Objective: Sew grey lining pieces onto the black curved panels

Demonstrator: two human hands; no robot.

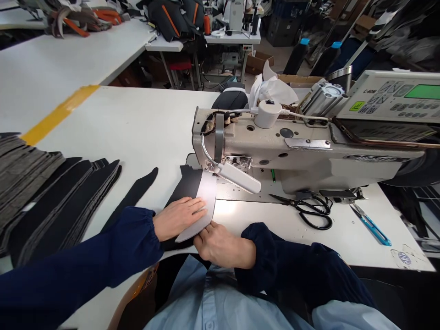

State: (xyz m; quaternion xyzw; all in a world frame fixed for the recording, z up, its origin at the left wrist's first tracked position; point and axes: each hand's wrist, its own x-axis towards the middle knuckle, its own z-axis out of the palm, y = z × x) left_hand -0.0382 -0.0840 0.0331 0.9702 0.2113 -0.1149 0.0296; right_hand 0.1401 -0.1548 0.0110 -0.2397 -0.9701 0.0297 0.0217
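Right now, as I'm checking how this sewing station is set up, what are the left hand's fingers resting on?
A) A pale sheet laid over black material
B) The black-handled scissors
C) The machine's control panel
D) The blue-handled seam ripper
A: the fingers of the left hand lie flat on the pale sheet, which sits over the black material.

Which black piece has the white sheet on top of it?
The one under both hands, beside the sewing machine; the others lie bare to the left.
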